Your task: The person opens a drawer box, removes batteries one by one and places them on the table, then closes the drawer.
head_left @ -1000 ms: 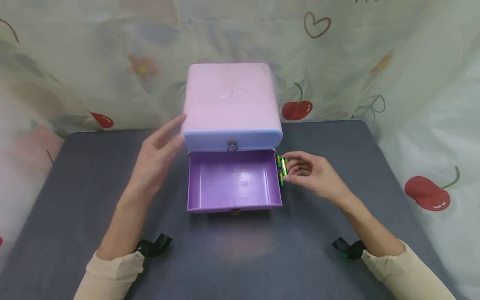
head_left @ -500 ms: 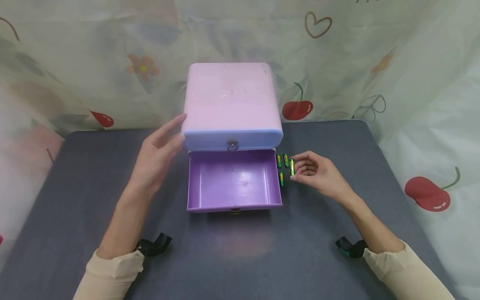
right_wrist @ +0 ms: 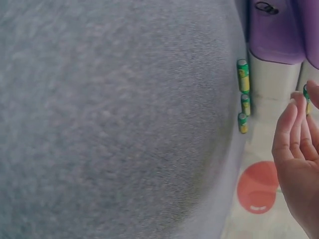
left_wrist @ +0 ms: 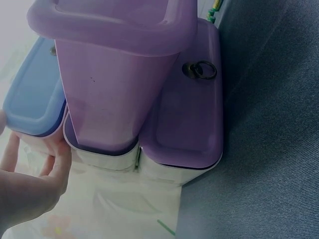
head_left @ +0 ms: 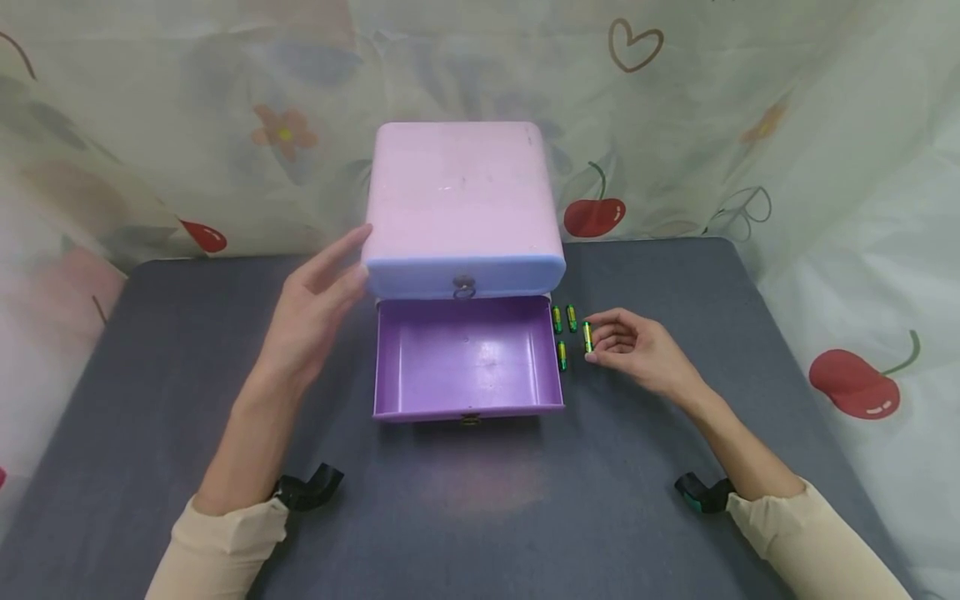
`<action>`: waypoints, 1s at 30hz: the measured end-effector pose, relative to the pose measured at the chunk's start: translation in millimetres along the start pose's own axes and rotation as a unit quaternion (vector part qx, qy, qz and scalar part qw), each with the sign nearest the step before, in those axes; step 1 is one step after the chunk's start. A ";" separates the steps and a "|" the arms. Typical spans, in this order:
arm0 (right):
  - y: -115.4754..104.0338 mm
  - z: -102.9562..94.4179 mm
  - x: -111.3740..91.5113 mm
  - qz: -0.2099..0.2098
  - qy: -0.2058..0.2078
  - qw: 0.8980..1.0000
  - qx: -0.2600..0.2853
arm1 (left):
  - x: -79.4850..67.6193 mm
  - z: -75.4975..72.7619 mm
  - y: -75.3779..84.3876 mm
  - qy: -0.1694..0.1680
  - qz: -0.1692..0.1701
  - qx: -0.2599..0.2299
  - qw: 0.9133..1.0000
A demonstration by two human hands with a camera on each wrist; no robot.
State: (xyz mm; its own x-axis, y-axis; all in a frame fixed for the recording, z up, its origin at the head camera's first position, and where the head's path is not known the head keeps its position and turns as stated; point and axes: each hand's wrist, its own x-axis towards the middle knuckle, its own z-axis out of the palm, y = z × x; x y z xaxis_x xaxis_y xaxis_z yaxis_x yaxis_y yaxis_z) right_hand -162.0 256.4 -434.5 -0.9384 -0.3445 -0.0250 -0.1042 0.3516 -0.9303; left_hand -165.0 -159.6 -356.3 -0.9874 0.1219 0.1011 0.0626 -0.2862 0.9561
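A pink drawer box (head_left: 461, 192) with a blue top drawer front (head_left: 420, 279) stands at the back of the table. Below that front, a purple drawer (head_left: 468, 358) is pulled out, with nothing inside it. My left hand (head_left: 303, 312) rests its extended fingers against the box's left side. On the right, my right hand (head_left: 637, 350) pinches a green and yellow battery (head_left: 587, 337) upright between thumb and fingers. Three similar batteries (head_left: 562, 356) lie on the table between the drawer and that hand. The left wrist view shows another purple drawer (left_wrist: 187, 119), closed, below the pulled-out one.
The dark grey table (head_left: 472, 533) extends in front of the box and to both sides. A pale curtain (head_left: 465, 58) printed with cherries and flowers hangs behind and at the sides. Each drawer has a small ring pull, such as the metal ring (head_left: 464, 288) on the blue front.
My right hand has moved to the right with its battery, away from the drawer's side, uncovering another battery on the table. The left hand keeps its place on the box.
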 end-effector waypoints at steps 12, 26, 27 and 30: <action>12.9 0.8 3.0 0.014 -0.025 1.000 -0.008 | 1.9 0.7 -0.8 0.002 0.007 -0.002 1.000; 24.7 5.2 6.5 0.034 -0.013 0.995 -0.089 | -1.1 -0.3 0.4 -0.001 0.000 0.011 1.000; 25.2 4.9 6.8 0.037 -0.013 0.995 -0.090 | -1.1 -0.4 0.4 -0.001 -0.001 0.010 1.000; 27.4 3.7 7.6 0.043 -0.018 0.995 -0.094 | -0.8 -0.5 0.1 -0.002 -0.001 0.010 1.000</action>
State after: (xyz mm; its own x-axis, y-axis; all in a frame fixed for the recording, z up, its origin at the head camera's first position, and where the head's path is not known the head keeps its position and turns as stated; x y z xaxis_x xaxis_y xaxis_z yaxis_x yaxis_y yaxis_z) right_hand -170.7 260.2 -461.6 -0.9342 -0.3370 -0.1173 -0.0878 0.5358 -0.8398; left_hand -164.3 -160.2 -356.4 -0.9868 0.1272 0.1004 0.0634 -0.2675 0.9615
